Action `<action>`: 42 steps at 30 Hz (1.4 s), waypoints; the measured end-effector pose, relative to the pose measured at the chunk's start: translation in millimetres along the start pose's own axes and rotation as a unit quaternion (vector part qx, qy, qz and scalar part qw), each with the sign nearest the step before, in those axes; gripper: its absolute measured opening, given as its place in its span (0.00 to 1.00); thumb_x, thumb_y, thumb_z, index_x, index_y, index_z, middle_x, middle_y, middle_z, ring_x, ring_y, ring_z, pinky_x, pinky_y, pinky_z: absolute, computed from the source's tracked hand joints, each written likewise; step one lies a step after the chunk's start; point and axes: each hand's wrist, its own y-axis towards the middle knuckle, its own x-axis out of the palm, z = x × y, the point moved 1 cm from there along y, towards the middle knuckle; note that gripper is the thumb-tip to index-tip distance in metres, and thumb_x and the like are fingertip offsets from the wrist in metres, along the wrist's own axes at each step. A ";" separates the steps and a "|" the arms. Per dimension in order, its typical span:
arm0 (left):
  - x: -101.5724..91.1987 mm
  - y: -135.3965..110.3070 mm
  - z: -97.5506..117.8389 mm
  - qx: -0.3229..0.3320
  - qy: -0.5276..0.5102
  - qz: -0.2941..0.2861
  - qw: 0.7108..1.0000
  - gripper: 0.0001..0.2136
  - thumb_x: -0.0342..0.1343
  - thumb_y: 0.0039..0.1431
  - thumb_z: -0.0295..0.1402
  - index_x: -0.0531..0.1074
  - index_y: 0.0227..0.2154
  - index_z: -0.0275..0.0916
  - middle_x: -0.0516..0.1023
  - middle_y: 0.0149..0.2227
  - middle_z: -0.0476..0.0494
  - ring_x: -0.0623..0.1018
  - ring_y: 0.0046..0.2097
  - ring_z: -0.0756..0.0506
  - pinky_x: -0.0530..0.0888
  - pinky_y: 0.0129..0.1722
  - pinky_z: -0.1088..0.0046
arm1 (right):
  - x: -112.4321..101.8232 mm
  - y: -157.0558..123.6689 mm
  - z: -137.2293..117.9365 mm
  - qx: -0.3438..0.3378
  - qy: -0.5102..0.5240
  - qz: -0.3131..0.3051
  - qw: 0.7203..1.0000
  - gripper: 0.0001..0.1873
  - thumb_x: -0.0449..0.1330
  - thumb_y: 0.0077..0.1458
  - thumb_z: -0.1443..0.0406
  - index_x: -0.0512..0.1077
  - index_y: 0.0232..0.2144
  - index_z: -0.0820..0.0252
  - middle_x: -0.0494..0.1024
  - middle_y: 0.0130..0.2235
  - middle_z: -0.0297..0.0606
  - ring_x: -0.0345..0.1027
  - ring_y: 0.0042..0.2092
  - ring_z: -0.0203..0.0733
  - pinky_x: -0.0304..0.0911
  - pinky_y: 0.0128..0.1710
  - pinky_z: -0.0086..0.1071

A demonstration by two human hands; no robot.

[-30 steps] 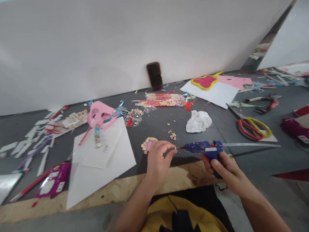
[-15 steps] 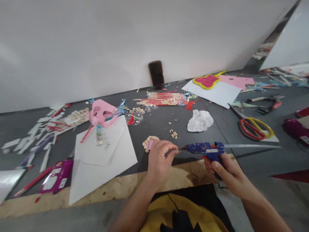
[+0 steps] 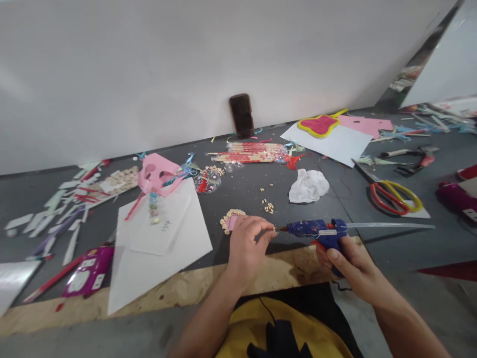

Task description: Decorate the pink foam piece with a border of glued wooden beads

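My right hand (image 3: 348,266) is wrapped around the handle of a blue hot glue gun (image 3: 311,228), its nozzle pointing left. A long clear glue stick (image 3: 391,225) sticks out of its back end. At the nozzle tip, my left hand (image 3: 251,241) pinches a small pale bead (image 3: 275,230) between thumb and forefinger. Partly hidden behind that hand lies a pink piece (image 3: 232,222) edged with a ring of pale beads (image 3: 224,222). Several loose beads (image 3: 268,207) are scattered on the dark table just beyond my fingers.
Crumpled white tissue (image 3: 308,186) lies beyond the glue gun, with scissors (image 3: 391,196) to its right. White sheets (image 3: 141,268) and a pink mask (image 3: 158,174) are on the left. Wrapped sticks (image 3: 253,152) and a phone (image 3: 242,115) stand farther back. Pliers (image 3: 413,158) rest at right.
Almost nothing differs. Both hands hold nearly the same position, the bead still at the glue gun's nozzle.
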 end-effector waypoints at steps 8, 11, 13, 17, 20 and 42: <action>-4.3 -3.7 -8.1 -0.008 0.018 0.005 1.000 0.02 0.60 0.55 0.29 0.76 0.28 0.42 0.79 0.32 0.47 0.75 0.40 0.44 0.70 0.44 0.63 | -13.6 12.3 6.7 0.052 -0.048 0.018 0.997 0.17 0.48 0.61 0.51 0.67 0.38 0.56 0.72 0.26 0.35 0.64 0.27 0.37 0.62 0.27 0.30; -8.7 -7.7 -16.6 -0.014 0.033 0.012 0.999 0.02 0.60 0.55 0.29 0.75 0.28 0.42 0.79 0.33 0.47 0.75 0.41 0.44 0.70 0.46 0.61 | -26.3 30.7 16.2 0.098 -0.159 0.067 0.980 0.20 0.48 0.59 0.48 0.67 0.36 0.58 0.73 0.25 0.38 0.66 0.26 0.40 0.61 0.25 0.32; -11.1 -10.7 -21.5 -0.022 0.043 0.015 0.999 0.03 0.59 0.55 0.29 0.75 0.28 0.42 0.79 0.33 0.47 0.75 0.41 0.43 0.70 0.46 0.62 | -34.6 44.2 19.2 0.130 -0.296 0.100 0.941 0.21 0.48 0.57 0.48 0.67 0.33 0.58 0.73 0.24 0.39 0.67 0.25 0.43 0.58 0.24 0.33; -13.9 -16.0 -26.5 -0.046 0.035 0.015 0.998 0.03 0.59 0.55 0.29 0.76 0.28 0.42 0.79 0.32 0.47 0.76 0.40 0.44 0.70 0.45 0.63 | -45.8 61.8 11.1 0.186 -0.497 0.091 0.843 0.21 0.49 0.57 0.48 0.69 0.30 0.58 0.77 0.29 0.46 0.71 0.31 0.51 0.55 0.25 0.35; -15.7 -18.4 -27.6 -0.094 -0.017 0.017 0.995 0.02 0.59 0.55 0.30 0.75 0.29 0.41 0.79 0.34 0.47 0.76 0.39 0.46 0.71 0.42 0.67 | -47.6 62.5 -0.9 0.196 -0.533 0.113 0.815 0.22 0.48 0.59 0.49 0.72 0.33 0.58 0.78 0.35 0.50 0.72 0.36 0.54 0.55 0.26 0.36; -15.7 -15.6 -21.0 -0.268 -0.291 0.000 0.919 0.08 0.63 0.49 0.36 0.76 0.31 0.38 0.78 0.29 0.49 0.77 0.33 0.49 0.74 0.37 0.74 | 87.3 54.0 -20.2 -0.031 -0.040 -0.016 0.999 0.07 0.56 0.57 0.63 0.74 0.36 0.56 0.79 0.36 0.37 0.72 0.37 0.39 0.66 0.39 0.33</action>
